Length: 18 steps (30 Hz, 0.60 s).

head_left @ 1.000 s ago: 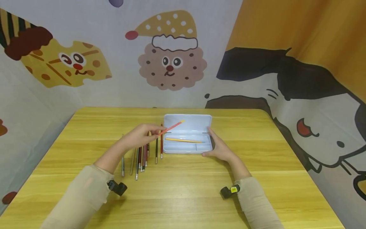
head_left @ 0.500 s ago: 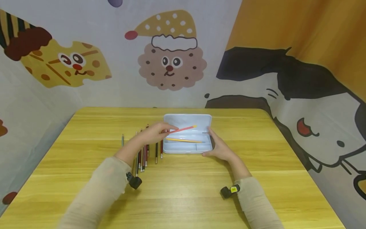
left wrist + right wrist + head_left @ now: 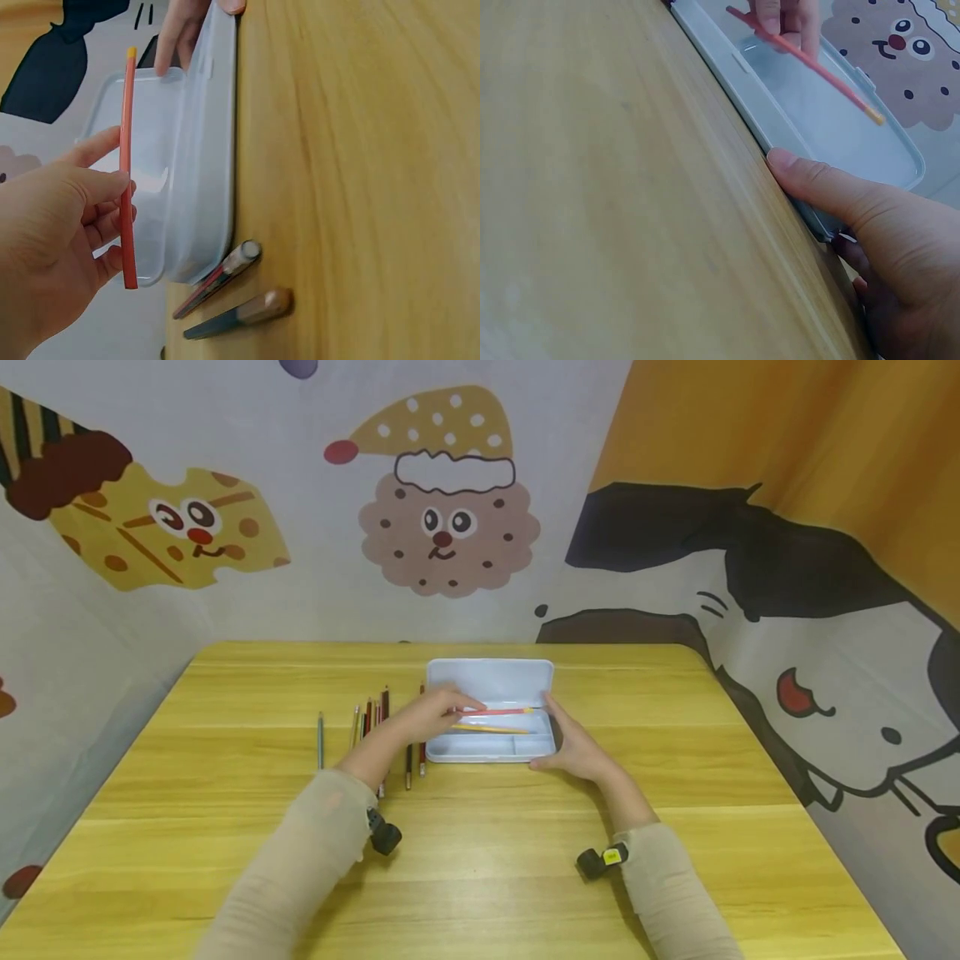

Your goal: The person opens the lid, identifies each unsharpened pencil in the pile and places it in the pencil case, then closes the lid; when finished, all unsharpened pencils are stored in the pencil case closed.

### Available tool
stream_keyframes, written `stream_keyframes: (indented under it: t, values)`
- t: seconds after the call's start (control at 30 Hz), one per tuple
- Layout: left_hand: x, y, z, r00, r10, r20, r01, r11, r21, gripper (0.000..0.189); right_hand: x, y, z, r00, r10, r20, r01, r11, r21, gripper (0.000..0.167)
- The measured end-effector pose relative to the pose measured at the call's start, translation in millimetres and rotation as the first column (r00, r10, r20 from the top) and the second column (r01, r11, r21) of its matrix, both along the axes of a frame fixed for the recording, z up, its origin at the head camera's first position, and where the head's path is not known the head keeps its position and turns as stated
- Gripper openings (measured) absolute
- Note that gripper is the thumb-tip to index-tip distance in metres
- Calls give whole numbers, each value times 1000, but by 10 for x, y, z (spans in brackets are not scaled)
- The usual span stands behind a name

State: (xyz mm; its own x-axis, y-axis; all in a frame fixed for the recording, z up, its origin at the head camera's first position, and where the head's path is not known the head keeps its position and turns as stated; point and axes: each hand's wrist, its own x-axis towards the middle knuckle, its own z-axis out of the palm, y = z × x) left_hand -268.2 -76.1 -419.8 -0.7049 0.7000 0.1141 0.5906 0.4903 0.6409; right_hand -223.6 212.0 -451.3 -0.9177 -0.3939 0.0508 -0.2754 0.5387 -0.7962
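Between thumb and fingers my left hand (image 3: 429, 714) pinches a red pencil (image 3: 127, 161) with a yellow end. In the head view this pencil lies nearly level over the open white pencil case (image 3: 472, 748), its yellow end pointing right. A yellow pencil (image 3: 495, 729) rests in the case's long back compartment. My right hand (image 3: 576, 750) holds the right end of the case, thumb at the front corner and fingers round the far side. The right wrist view shows that thumb (image 3: 810, 176) against the front wall. The case's raised lid (image 3: 491, 681) leans back.
Several dark and red pencils (image 3: 369, 714) lie left of the case, partly hidden by my left forearm. A grey-blue pencil (image 3: 320, 739) lies farther left. Two pencils, one black (image 3: 408, 770) and one red (image 3: 422, 758), lie beside the case's left end. A printed cloth (image 3: 300, 618) hangs behind the table.
My left hand has moved right with the red pencil, bringing it from a slant at the case's left end to nearly level over the case. The right hand stays at the case.
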Motion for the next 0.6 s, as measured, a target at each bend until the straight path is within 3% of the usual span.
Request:
stream_keyframes:
  t: [0.13, 0.4, 0.6]
  values:
    - [-5, 36, -43, 1000, 27, 1, -27, 1000, 6, 39, 33, -20, 72, 1000, 6, 5, -6, 1000, 5, 115]
    - [-45, 61, -166, 997, 58, -42, -58, 998, -11, 39, 24, -12, 59, 1000, 6, 5, -6, 1000, 16, 116]
    - [-77, 79, -265, 993, 75, -91, -78, 997, -29, 35, -133, 81, -236, 1000, -7, -8, 7, 1000, 14, 124]
